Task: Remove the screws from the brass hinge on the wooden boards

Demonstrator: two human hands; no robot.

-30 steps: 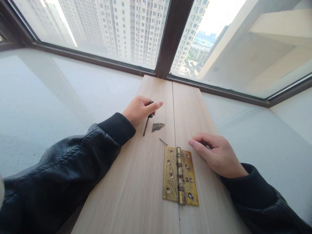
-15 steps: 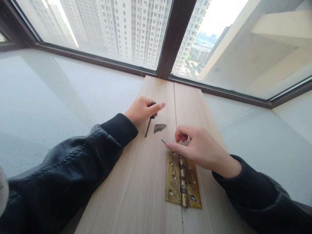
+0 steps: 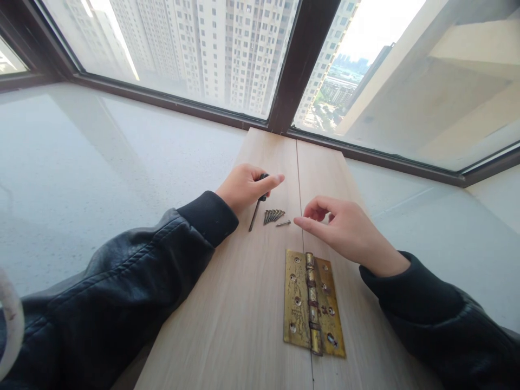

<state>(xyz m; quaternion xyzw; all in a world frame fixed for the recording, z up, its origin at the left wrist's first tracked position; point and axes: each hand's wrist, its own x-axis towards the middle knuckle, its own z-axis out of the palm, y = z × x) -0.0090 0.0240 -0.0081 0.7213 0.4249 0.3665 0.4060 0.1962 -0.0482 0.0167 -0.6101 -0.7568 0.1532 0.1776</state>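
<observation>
My left hand (image 3: 248,187) is closed around the black handle of a screwdriver (image 3: 257,210), its shaft pointing down toward the wood. Just right of the shaft lies a small row of several screws (image 3: 273,216). A single screw (image 3: 283,223) rests apart from them, nearer to me. My right hand (image 3: 339,222) hovers beside that screw, thumb and fingers apart, holding nothing. Below it a worn brass hinge (image 3: 312,303) lies spread flat across the seam of two pale boards (image 3: 227,303), with its screw holes showing.
Brown window frames (image 3: 284,81) stand at the far end of the boards. White speckled sill surface (image 3: 101,157) extends on both sides. A pale curved object (image 3: 11,325), which I cannot identify, shows at the left edge.
My right hand has let go of the single screw, which now lies by the row, and has opened and moved off the hinge. My left hand still holds the screwdriver.
</observation>
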